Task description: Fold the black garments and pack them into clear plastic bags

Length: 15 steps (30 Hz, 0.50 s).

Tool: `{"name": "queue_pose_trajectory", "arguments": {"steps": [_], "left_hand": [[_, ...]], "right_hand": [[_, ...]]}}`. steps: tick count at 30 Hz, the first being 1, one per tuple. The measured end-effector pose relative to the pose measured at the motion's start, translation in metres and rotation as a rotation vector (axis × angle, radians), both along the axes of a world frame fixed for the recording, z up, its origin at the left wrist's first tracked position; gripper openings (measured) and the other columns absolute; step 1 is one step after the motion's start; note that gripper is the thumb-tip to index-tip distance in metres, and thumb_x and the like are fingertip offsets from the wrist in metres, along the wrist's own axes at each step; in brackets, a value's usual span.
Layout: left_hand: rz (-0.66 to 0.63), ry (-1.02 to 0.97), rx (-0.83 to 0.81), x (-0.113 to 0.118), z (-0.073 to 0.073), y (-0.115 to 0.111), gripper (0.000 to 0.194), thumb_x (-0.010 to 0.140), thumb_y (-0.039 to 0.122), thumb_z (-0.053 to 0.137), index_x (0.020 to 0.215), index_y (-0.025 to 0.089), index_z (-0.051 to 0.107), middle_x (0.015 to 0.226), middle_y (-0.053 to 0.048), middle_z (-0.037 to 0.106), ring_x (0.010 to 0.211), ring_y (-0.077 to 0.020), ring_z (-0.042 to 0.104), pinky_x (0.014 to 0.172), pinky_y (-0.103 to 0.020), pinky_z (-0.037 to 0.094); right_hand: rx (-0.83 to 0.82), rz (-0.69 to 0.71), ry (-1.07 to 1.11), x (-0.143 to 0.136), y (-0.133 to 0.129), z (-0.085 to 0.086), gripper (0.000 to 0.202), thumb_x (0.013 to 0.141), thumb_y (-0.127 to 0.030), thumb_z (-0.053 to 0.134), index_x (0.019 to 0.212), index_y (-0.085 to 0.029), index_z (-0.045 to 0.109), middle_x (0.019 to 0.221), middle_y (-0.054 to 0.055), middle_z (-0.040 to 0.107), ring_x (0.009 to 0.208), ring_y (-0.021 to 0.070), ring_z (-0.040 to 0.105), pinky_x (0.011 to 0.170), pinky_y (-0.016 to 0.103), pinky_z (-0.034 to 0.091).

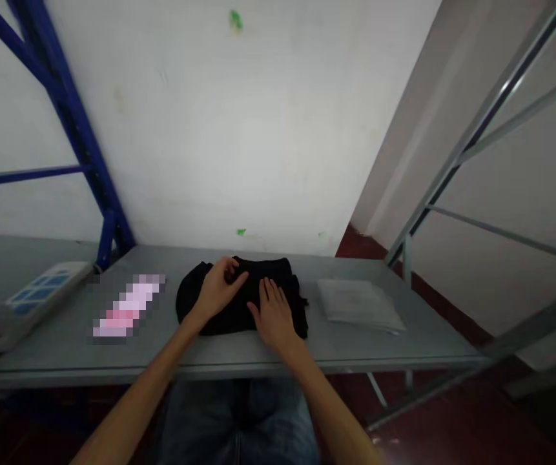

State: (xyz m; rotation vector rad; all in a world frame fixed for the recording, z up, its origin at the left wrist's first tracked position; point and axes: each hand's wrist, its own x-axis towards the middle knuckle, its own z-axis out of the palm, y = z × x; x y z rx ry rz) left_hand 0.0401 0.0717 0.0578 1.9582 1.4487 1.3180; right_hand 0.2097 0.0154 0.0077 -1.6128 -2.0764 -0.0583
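Observation:
A folded black garment [239, 312] lies on the grey table in front of me, its edges uneven and its exact kind hard to make out. Over its left part is my left hand [219, 284], fingers loosely curled and the thumb held apart, with nothing visible in its grasp. Flat on the right part of the cloth rests my right hand [274, 313], its fingers stretched forward and the thumb out to the side. To the right of the garment lies a stack of clear plastic bags [359, 303].
A pixelated pink and white item [130, 307] lies left on the grey tabletop [161, 355]. Farther left is a white power strip-like object [40, 294]. Blue metal posts [74, 123] rise at left, a grey metal frame [452, 161] at right. A white wall [258, 129] stands behind.

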Motion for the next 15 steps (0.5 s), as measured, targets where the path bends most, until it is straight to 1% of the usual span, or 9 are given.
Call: {"name": "queue_pose_trajectory", "arguments": {"steps": [2, 3, 4, 6, 8, 10, 12, 15], "left_hand": [[0.04, 0.37, 0.043, -0.02, -0.008, -0.015, 0.044, 0.086, 0.051, 0.07, 0.121, 0.025, 0.068, 0.108, -0.009, 0.068, 0.102, -0.0281, 0.063, 0.086, -0.038, 0.051], [0.027, 0.513, 0.046, -0.026, -0.014, -0.022, 0.047, 0.088, 0.049, 0.07, 0.128, 0.025, 0.067, 0.11, -0.01, 0.069, 0.105, -0.0304, 0.063, 0.087, -0.04, 0.05], [0.025, 0.617, 0.052, -0.031, -0.019, -0.027, 0.049, 0.091, 0.046, 0.067, 0.135, 0.026, 0.065, 0.112, -0.011, 0.07, 0.107, -0.0316, 0.063, 0.089, -0.041, 0.049], [0.012, 0.743, 0.07, -0.035, -0.029, -0.032, 0.05, 0.096, 0.041, 0.06, 0.144, 0.027, 0.061, 0.114, -0.012, 0.072, 0.109, -0.0326, 0.062, 0.091, -0.042, 0.048], [0.003, 0.785, 0.095, -0.036, -0.035, -0.033, 0.049, 0.1, 0.036, 0.054, 0.148, 0.027, 0.058, 0.116, -0.012, 0.073, 0.11, -0.0329, 0.062, 0.092, -0.043, 0.046], [-0.015, 0.774, 0.111, -0.035, -0.036, -0.032, 0.048, 0.102, 0.031, 0.048, 0.148, 0.027, 0.058, 0.115, -0.012, 0.074, 0.11, -0.0327, 0.062, 0.092, -0.044, 0.046], [-0.026, 0.723, 0.124, -0.035, -0.033, -0.032, 0.047, 0.103, 0.028, 0.042, 0.146, 0.026, 0.06, 0.113, -0.012, 0.074, 0.108, -0.0315, 0.064, 0.092, -0.044, 0.047], [-0.027, 0.595, 0.158, -0.032, -0.024, -0.032, 0.046, 0.104, 0.03, 0.038, 0.145, 0.028, 0.06, 0.119, -0.011, 0.071, 0.107, -0.0286, 0.066, 0.093, -0.042, 0.05]], "right_hand": [[-0.043, 0.001, -0.015, -0.003, 0.001, -0.006, 0.063, 0.106, -0.042, 0.049, 0.156, -0.004, 0.044, 0.161, 0.024, 0.043, 0.153, 0.0353, 0.038, 0.125, 0.054, 0.03], [-0.056, -0.002, -0.019, -0.004, 0.001, -0.009, 0.064, 0.106, -0.043, 0.048, 0.156, -0.003, 0.045, 0.16, 0.024, 0.044, 0.153, 0.0353, 0.038, 0.126, 0.054, 0.029], [-0.062, -0.005, -0.019, -0.004, 0.001, -0.012, 0.064, 0.107, -0.044, 0.048, 0.156, -0.002, 0.045, 0.16, 0.024, 0.044, 0.153, 0.035, 0.038, 0.126, 0.054, 0.028], [-0.062, -0.005, -0.018, -0.003, -0.001, -0.015, 0.065, 0.107, -0.046, 0.046, 0.156, -0.002, 0.044, 0.16, 0.025, 0.044, 0.153, 0.0345, 0.038, 0.127, 0.054, 0.027], [-0.056, 0.004, -0.022, -0.002, -0.003, -0.014, 0.067, 0.108, -0.048, 0.045, 0.156, -0.003, 0.044, 0.16, 0.024, 0.044, 0.153, 0.0339, 0.038, 0.127, 0.054, 0.025], [-0.063, 0.008, -0.029, -0.002, -0.003, -0.011, 0.067, 0.108, -0.049, 0.043, 0.156, -0.003, 0.044, 0.16, 0.024, 0.044, 0.152, 0.0336, 0.039, 0.127, 0.055, 0.024], [-0.065, 0.007, -0.027, -0.005, -0.002, -0.009, 0.067, 0.108, -0.05, 0.041, 0.156, -0.003, 0.045, 0.159, 0.024, 0.045, 0.153, 0.0332, 0.039, 0.128, 0.054, 0.023], [-0.06, 0.017, -0.009, -0.015, -0.002, -0.007, 0.067, 0.108, -0.05, 0.039, 0.156, -0.002, 0.045, 0.16, 0.023, 0.046, 0.153, 0.0324, 0.038, 0.128, 0.053, 0.022]]}}
